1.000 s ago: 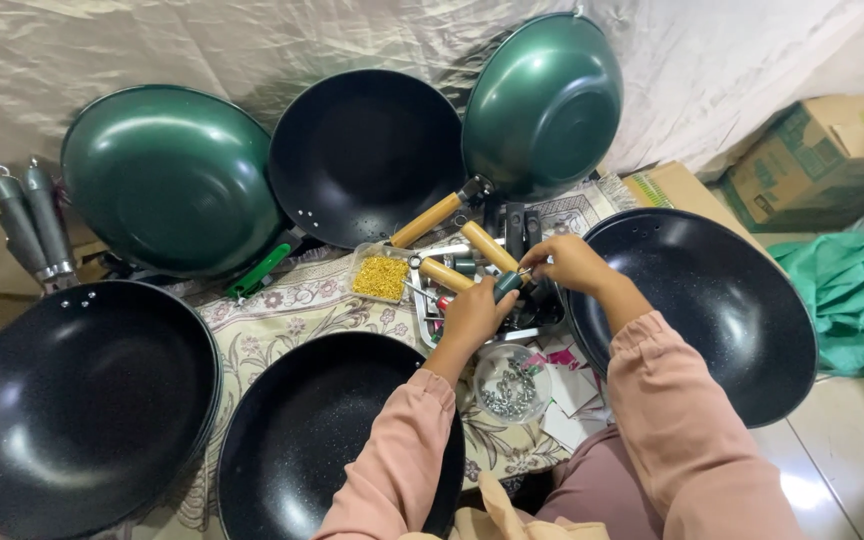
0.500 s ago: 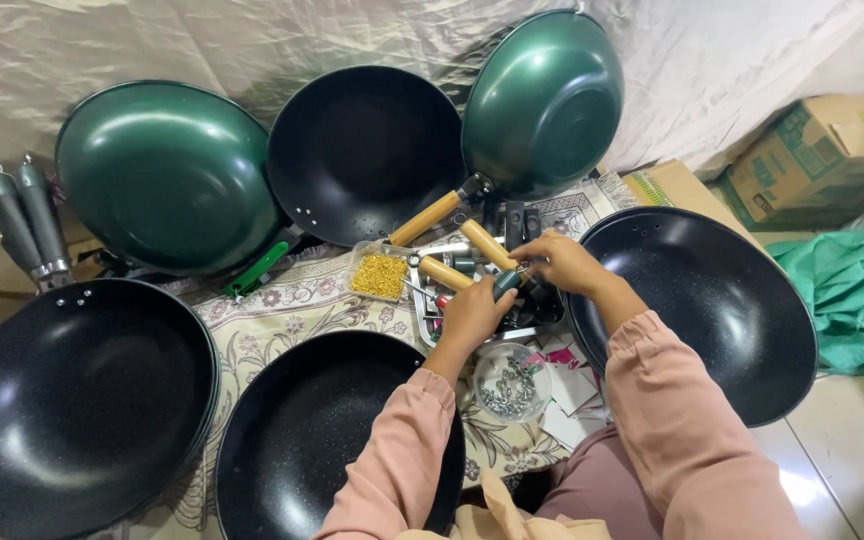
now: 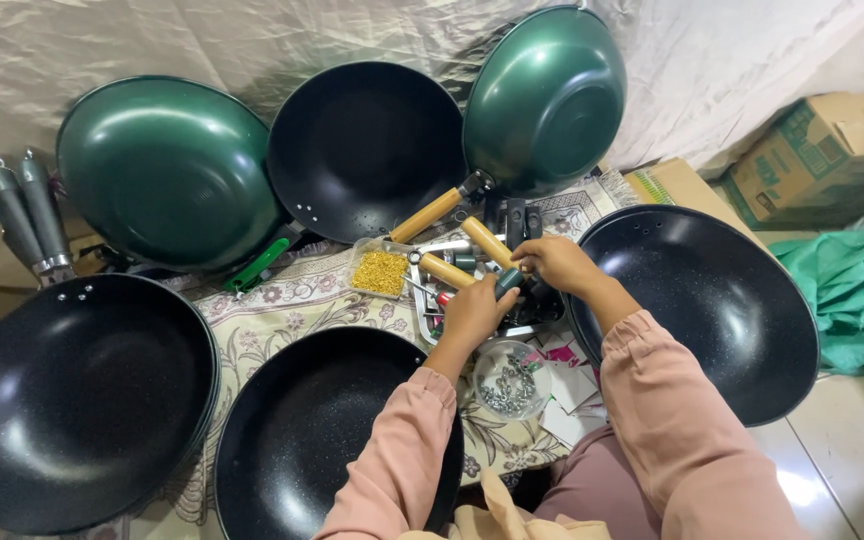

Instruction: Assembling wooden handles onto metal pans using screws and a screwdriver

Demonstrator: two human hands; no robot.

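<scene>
My left hand point(image 3: 474, 312) and my right hand point(image 3: 555, 264) meet over a tray of loose parts point(image 3: 527, 318) on a patterned cloth. Both pinch a small dark-green part point(image 3: 508, 283) between their fingertips. Two wooden handles point(image 3: 487, 243) lie just beyond the hands, and a third point(image 3: 426, 215) sticks out of the black wok at the back point(image 3: 367, 150). A clear round tub of metal screws point(image 3: 512, 380) sits under my left wrist. A clear tub of yellow bits point(image 3: 380, 271) stands to the left of the handles.
Woks ring the cloth: green ones at back left point(image 3: 167, 170) and back right point(image 3: 547, 95), black ones at right point(image 3: 697, 305), front centre point(image 3: 322, 440) and front left point(image 3: 72, 400). Grey handles point(image 3: 22, 215) lie far left. A cardboard box point(image 3: 822, 160) and green cloth point(image 3: 852, 295) sit right.
The hands stay together on the small part, with only slight finger movement. The view has shifted a little.
</scene>
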